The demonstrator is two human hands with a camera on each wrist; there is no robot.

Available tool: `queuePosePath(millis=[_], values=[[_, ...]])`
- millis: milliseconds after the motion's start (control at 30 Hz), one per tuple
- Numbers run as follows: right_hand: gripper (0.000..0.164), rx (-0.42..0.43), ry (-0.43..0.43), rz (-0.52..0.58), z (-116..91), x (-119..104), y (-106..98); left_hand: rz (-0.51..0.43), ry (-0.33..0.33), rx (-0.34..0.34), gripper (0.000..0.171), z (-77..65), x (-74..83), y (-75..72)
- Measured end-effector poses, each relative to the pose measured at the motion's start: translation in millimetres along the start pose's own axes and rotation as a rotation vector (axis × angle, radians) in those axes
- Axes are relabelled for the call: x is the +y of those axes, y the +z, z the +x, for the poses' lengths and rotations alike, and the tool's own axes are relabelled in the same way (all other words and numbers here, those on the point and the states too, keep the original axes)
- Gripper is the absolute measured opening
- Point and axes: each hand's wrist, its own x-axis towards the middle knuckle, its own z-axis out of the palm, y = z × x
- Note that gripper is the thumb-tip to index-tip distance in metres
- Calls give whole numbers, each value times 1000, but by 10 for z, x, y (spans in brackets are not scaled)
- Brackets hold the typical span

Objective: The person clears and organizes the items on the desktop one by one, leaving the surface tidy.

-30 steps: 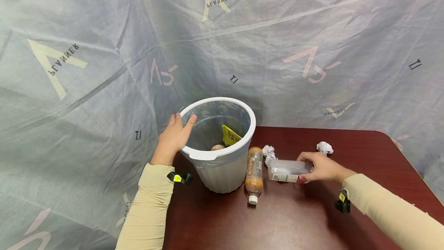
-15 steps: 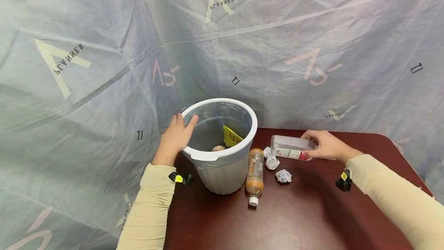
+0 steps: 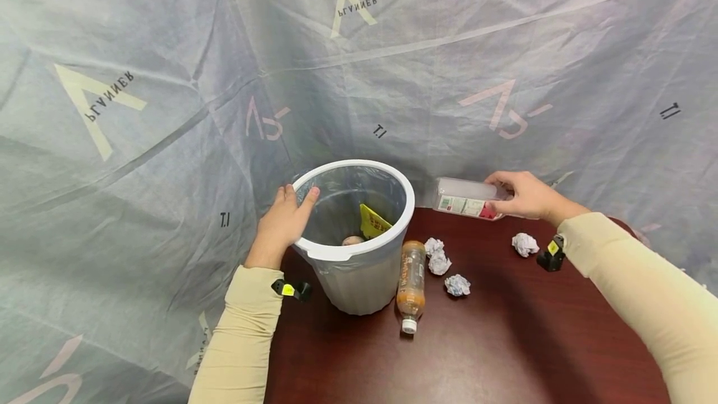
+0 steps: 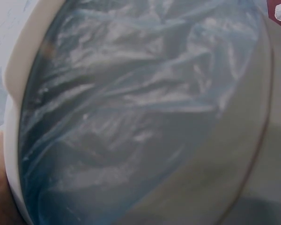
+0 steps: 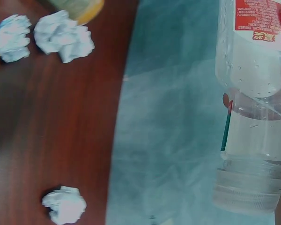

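Transparent plastic: our right hand grips a labelled bottle, aloft right of the bin, whose rim our left hand clasps. Beside the bin lies an orange-patterned bottle, with crumpled papers further right.

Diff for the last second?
The right hand lifted the clear plastic bottle from low over the table up and toward the backdrop, uncovering a crumpled paper ball. Nothing newly taken hold of or let go. Unchanged: left hand at the trash bin rim, orange-printed bottle lying beside the bin.
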Motion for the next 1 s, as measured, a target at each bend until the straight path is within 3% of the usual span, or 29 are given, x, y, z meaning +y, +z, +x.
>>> queuePosePath(millis=[333,467,1000], values=[[37,6,48,-6,250,-185,-261,-5,8,6,108,12,2,-5],[37,9,24,-24,361,-286,-310,-3,10,7,108,17,1,-5],[49,-80,-70,9,973,-815,-265,-11,0,1,107,7,7,-9]])
